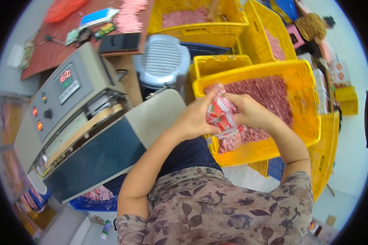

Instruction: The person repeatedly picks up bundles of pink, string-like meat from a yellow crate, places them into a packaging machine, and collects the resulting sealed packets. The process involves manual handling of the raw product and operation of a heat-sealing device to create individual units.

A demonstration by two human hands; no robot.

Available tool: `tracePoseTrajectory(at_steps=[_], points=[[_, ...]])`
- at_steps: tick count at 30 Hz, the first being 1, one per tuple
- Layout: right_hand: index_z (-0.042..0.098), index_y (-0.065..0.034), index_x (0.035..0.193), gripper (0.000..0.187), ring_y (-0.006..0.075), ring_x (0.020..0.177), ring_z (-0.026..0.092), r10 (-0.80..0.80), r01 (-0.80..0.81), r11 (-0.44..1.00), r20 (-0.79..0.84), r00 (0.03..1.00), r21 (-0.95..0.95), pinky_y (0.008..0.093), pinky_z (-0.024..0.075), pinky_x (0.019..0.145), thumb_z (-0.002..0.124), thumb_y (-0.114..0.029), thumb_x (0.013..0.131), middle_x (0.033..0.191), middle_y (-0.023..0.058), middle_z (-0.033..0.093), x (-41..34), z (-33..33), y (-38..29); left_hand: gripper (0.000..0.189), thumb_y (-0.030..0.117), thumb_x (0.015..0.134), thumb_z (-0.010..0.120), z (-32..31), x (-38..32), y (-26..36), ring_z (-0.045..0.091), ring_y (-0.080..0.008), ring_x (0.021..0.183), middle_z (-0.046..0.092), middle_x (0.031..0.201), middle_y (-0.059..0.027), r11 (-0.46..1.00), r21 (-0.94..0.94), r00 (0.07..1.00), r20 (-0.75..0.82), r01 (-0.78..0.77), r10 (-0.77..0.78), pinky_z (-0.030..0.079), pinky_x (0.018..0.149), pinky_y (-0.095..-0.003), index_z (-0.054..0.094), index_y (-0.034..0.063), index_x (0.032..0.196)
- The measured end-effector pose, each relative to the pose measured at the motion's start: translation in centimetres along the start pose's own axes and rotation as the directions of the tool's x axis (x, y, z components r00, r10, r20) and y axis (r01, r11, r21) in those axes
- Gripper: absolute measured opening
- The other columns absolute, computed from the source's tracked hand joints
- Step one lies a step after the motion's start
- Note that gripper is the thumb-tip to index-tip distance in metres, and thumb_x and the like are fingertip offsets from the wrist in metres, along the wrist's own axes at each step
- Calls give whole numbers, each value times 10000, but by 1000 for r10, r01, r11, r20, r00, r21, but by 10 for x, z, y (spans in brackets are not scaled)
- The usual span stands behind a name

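Observation:
Between my two hands is a red-and-white printed plastic bag (222, 118), held over the near left part of a large yellow plastic crate (303, 92). My left hand (196, 118) grips the bag's left side, thumb low and fingers near its top. My right hand (248, 110) has hold of its right side and upper edge. Many small pinkish-red wrapped pieces (266, 95) fill the crate's bottom. What the bag contains is hard to make out.
A sealing machine (70, 88) with lit digits and a dark blue work plate (98, 162) stands at left. Behind are a grey plastic stool (162, 61), a reddish table (46, 55) bearing a black phone (120, 42), and more yellow crates (199, 27). Another person's hand (213, 12) reaches into one.

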State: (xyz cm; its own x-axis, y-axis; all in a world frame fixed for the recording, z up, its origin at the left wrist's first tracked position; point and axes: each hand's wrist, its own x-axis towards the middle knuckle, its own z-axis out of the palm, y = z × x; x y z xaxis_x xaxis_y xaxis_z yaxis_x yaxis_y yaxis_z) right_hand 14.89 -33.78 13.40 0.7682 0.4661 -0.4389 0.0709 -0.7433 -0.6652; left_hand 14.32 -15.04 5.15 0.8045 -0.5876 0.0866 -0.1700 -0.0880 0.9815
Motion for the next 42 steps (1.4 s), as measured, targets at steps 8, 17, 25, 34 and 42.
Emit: tracePoseTrajectory(at_steps=[8, 17, 25, 34, 42], points=[[186, -76, 1369, 1062, 190, 1079, 479, -452, 427, 587, -159, 878, 688, 337, 323, 967, 837, -265, 552, 1151, 121, 512, 46, 17, -70, 525, 8, 608, 770, -59, -67, 35, 601, -153, 841, 617, 956, -82, 966, -251, 845, -529, -65, -80, 474, 773, -272, 519, 15, 1070], [233, -55, 1335, 901, 238, 1056, 517, -531, 590, 629, -274, 802, 507, 350, 421, 906, 782, -85, 620, 1139, 157, 511, 104, 137, -2, 594, 70, 536, 781, -51, -126, -39, 553, -278, 1000, 589, 1066, -116, 962, 233, 801, -598, 141, 28, 416, 876, -360, 558, 37, 1086], [451, -44, 1198, 709, 279, 990, 551, -675, 718, 665, -246, 696, 205, 342, 447, 848, 789, -150, 583, 1073, 118, 573, 113, 130, 0, 506, -7, 546, 738, -46, -132, -47, 586, -272, 962, 607, 1031, -124, 948, 314, 803, -577, 47, 151, 464, 825, -331, 588, 20, 1028], [430, -40, 1221, 746, 263, 1065, 511, -655, 697, 694, -244, 716, 180, 338, 419, 893, 791, -134, 575, 1203, 126, 500, 116, 121, -6, 439, 0, 608, 714, -53, -129, -36, 591, -275, 933, 594, 1036, -125, 941, 327, 828, -549, 82, 118, 484, 777, -319, 579, 26, 1025], [508, -27, 1083, 551, 131, 864, 583, -408, 450, 722, -201, 891, 525, 260, 468, 760, 779, -114, 611, 963, 62, 607, 122, 130, -19, 383, 29, 684, 711, -61, -121, -34, 587, -124, 777, 614, 893, -59, 965, 9, 701, -690, 261, -183, 464, 684, -235, 537, -6, 1023]])
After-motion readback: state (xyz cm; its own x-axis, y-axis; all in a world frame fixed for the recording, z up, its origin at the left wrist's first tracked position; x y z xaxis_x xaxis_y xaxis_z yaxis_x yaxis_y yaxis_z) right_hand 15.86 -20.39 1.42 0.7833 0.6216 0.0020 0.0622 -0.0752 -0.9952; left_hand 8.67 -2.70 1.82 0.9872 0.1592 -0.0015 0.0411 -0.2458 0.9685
